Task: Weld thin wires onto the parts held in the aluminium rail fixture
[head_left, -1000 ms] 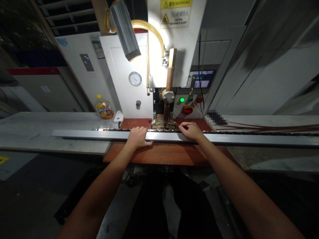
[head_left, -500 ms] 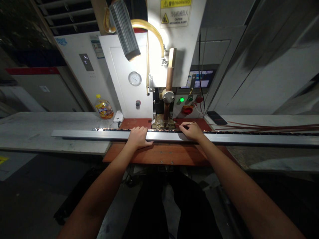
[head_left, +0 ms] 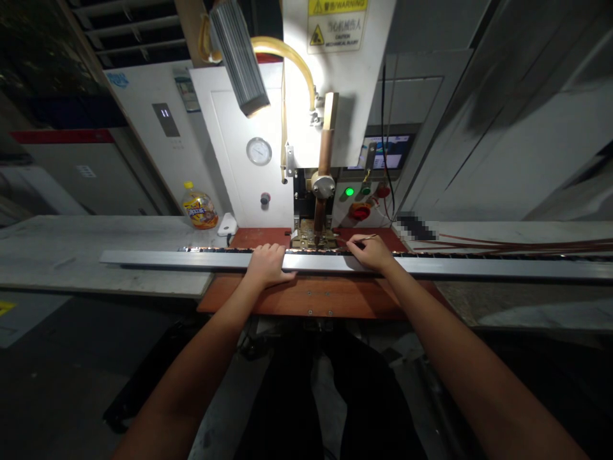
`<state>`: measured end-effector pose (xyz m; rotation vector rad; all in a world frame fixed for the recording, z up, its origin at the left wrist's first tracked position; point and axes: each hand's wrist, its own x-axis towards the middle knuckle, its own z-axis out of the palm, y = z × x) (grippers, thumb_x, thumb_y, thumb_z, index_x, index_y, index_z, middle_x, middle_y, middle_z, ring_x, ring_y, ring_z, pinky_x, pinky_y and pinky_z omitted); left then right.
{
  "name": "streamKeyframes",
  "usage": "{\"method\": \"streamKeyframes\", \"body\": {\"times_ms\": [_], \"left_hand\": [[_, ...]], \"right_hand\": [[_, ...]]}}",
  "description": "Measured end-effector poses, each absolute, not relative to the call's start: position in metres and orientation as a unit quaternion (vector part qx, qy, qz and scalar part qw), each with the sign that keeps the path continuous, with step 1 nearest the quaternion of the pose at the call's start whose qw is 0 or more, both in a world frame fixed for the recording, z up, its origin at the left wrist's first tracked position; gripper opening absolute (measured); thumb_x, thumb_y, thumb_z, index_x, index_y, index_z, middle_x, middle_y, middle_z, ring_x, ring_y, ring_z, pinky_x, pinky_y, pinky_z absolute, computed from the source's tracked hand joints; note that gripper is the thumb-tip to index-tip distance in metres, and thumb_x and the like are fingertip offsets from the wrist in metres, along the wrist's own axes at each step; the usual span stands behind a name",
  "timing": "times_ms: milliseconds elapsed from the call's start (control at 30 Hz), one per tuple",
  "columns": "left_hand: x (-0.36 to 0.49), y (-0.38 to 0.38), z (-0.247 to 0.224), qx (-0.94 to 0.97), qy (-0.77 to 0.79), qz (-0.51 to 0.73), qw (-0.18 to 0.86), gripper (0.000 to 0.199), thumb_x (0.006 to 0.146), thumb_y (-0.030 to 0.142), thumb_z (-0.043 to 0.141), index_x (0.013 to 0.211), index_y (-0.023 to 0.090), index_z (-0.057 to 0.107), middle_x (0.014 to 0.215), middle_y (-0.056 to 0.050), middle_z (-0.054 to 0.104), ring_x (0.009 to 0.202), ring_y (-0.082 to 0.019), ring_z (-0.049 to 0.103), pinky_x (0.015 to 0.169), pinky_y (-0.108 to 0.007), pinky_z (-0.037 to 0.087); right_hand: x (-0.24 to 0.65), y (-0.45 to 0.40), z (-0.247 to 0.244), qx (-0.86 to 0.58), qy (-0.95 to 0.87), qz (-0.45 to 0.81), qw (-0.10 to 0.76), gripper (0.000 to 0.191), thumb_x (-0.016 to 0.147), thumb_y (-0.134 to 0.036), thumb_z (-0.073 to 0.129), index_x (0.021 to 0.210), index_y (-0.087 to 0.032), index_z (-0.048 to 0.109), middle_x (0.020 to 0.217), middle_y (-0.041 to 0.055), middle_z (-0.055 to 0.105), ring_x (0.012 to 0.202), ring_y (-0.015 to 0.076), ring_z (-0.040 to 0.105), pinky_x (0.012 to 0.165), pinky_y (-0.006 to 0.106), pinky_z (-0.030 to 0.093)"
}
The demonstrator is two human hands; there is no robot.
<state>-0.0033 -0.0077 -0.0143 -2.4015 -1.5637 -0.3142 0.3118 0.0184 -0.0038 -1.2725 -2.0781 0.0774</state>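
A long silver metal bar (head_left: pixel 325 263) lies across the bench in front of a white machine. My left hand (head_left: pixel 268 263) grips it left of centre, fingers over the top and thumb along the near side. Closed at the bar's far edge is my right hand (head_left: pixel 371 252), pinching a thin dark stick-like tool (head_left: pixel 368 237) whose kind I cannot make out. Along the back of the bar runs a row of small dark and coppery pieces (head_left: pixel 431 255), partly hidden by my hands. Between the hands, the machine's copper-coloured electrode (head_left: pixel 319 217) points down just behind the bar.
A reddish-brown board (head_left: pixel 306 297) supports the middle. Behind stand a yellow-capped bottle (head_left: pixel 200 207) and a white device (head_left: pixel 228 224) on the left. Brown cables (head_left: pixel 517 244) and a pixelated dark object (head_left: pixel 416 227) lie right. A control panel with switches (head_left: pixel 360 211) faces me.
Both hands and the bar stay almost in place. My right hand has shifted very slightly right, with the bar barely moving.
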Motion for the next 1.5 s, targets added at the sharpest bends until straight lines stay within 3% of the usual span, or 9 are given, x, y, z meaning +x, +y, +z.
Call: {"method": "streamKeyframes", "body": {"times_ms": [1500], "left_hand": [[0.007,-0.012,-0.012,-0.823,-0.543,-0.105,0.133,0.056,0.073,0.067,0.063,0.102,0.019,0.061,0.103,-0.013,0.066,0.099,-0.033,0.059,0.085,-0.043,0.042]], "right_hand": [[0.323,0.022,-0.008,-0.493,-0.796,0.016,0.351,0.027,0.088,-0.028,0.052,0.076,-0.022,0.076,0.083,0.0055,0.078,0.08,0.0236,0.072,0.077,0.03,0.05]]}}
